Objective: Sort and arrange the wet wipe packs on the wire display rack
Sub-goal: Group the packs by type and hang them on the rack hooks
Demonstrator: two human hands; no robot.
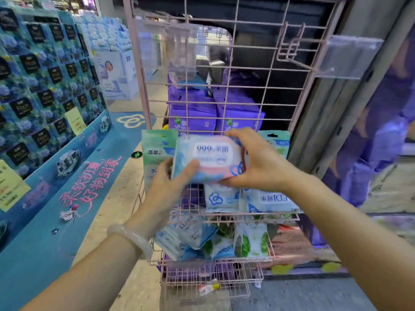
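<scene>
A pink wire display rack point(224, 70) stands in front of me. Both hands hold a pink and blue wet wipe pack point(208, 159) in front of the rack's middle. My left hand point(166, 182) grips its left end, thumb on the front. My right hand point(258, 160) grips its right end, fingers over the top edge. Green hanging packs point(157, 149) sit behind it on both sides. White and blue packs point(269, 200) lie in the basket below, and several loose packs point(197, 239) fill a lower basket point(272, 250).
Purple wipe packs point(193, 113) are stacked behind the rack's grid. A clear label holder point(350, 57) juts from a hook at upper right. A blue promotional stand point(45, 97) with stacked tissue packs fills the left. A grey pillar point(350, 97) borders the rack on the right.
</scene>
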